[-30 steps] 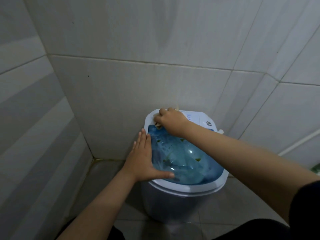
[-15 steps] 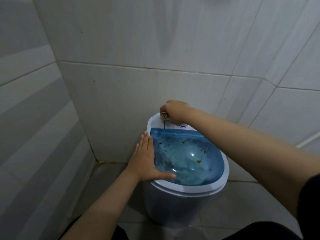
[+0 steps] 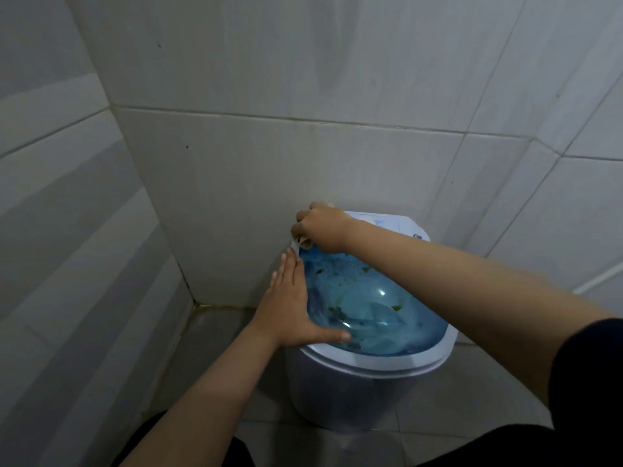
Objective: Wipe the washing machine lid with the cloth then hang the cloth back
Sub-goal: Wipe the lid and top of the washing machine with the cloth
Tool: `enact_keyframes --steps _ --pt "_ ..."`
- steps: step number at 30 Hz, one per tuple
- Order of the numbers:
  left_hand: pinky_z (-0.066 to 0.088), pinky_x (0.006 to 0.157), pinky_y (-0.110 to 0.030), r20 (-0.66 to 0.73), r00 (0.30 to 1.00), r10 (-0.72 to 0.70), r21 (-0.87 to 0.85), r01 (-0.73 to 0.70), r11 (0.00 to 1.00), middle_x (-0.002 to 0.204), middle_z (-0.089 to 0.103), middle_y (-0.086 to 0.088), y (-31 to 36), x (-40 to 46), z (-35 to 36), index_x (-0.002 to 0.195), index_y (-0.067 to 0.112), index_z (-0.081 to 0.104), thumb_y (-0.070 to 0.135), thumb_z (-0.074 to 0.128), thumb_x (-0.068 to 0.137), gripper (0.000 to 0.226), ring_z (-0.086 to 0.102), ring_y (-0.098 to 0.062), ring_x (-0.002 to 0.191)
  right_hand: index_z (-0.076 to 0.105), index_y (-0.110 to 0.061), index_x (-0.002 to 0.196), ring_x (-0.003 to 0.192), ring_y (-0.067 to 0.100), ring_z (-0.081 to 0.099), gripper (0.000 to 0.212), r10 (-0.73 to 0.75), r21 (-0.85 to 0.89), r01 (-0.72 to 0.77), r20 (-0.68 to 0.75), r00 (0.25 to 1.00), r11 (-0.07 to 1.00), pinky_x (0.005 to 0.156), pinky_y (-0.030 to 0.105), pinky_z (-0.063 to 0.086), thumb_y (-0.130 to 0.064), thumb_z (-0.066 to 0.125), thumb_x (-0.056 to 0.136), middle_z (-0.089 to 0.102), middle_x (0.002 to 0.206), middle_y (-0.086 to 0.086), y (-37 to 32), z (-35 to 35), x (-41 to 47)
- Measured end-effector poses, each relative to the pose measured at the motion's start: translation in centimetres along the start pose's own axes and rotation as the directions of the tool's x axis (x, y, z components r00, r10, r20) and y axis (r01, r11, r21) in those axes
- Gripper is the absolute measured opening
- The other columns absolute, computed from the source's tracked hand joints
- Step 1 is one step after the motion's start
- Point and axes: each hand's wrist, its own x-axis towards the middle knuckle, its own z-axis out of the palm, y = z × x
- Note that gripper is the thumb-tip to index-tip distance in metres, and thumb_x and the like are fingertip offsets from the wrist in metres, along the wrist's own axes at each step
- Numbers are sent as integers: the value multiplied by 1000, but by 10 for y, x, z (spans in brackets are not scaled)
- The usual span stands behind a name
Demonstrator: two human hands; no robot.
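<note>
A small white washing machine [image 3: 367, 392] stands on the floor in a tiled corner. Its see-through blue lid [image 3: 367, 305] carries green-brown specks. My left hand [image 3: 290, 301] lies flat and open on the lid's left rim, thumb along the front edge. My right hand [image 3: 320, 230] is a fist at the lid's back left corner, pressing down a crumpled beige cloth [image 3: 305, 241]; only a small bit of the cloth shows under the fingers. My right forearm crosses over the lid's right side and hides it.
The white control panel [image 3: 391, 221] sits behind the lid, close to the back wall [image 3: 269, 180]. A second tiled wall [image 3: 67, 230] closes in on the left. A white pipe [image 3: 603, 274] runs along the right wall. Grey floor tiles [image 3: 215, 335] surround the machine.
My right hand with the cloth went from the lid's back edge up to the panel's back left, then came down to the lid's back left corner. The left hand stayed on the left rim.
</note>
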Motion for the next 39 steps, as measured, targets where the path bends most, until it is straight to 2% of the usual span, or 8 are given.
enact_keyframes --steps 4,9,13,17,20,26,31,39 --pt "-5 117 -44 2 1000 -8 -9 8 1000 156 -26 -7 1 -2 1 146 13 -21 93 56 32 158 -24 -20 142 57 -15 123 108 31 57 43 -34 95 32 26 999 995 84 34 44 -4 53 82 58 121 10 5 -4 -17" --pt "-5 117 -44 20 1000 -6 13 6 1000 155 -27 -8 1 -3 0 146 9 -18 92 57 36 156 -26 -20 141 62 -18 115 103 28 59 42 81 258 -115 141 987 959 80 35 48 1 52 79 65 112 7 25 -1 -47" --pt "-5 117 -45 30 1000 6 26 -7 1000 155 -27 -9 1 -2 -1 146 8 -18 91 57 37 156 -25 -21 141 61 -20 118 104 30 59 49 259 404 -238 3 966 883 82 39 52 3 51 77 63 114 9 27 7 -57" --pt "-5 118 -46 76 997 0 39 -3 999 153 -31 -9 2 -2 -3 145 7 -21 90 58 37 157 -29 -21 140 55 -14 123 107 34 54 44 308 308 -281 -43 950 909 76 38 45 2 50 82 55 119 13 -2 22 -50" --pt "-6 117 -45 80 997 6 37 -9 999 154 -30 -9 2 -1 -4 145 11 -22 90 59 37 157 -29 -21 140 53 -9 122 106 36 52 41 290 207 -260 -126 949 943 79 41 45 4 49 83 54 119 15 -19 32 -48" --pt "-8 116 -42 80 997 18 48 -22 999 154 -28 -11 3 -1 -6 146 12 -20 88 60 37 155 -28 -23 141 51 -15 128 105 32 47 50 157 253 -112 -166 974 961 78 42 50 6 45 83 52 123 10 -27 41 -76" --pt "-7 117 -45 121 993 -11 64 4 998 153 -31 -12 3 -1 -7 145 8 -21 91 58 34 159 -29 -24 140 53 -19 128 102 28 46 50 10 230 22 -138 990 973 85 37 44 4 45 85 54 124 5 -41 36 -102" --pt "-7 116 -47 154 988 -13 68 3 998 152 -32 -13 6 -4 -10 144 7 -24 93 55 32 162 -30 -25 139 57 -26 125 91 20 43 46 -149 224 148 -12 989 963 70 30 40 -3 53 85 55 121 -1 -46 22 -131"
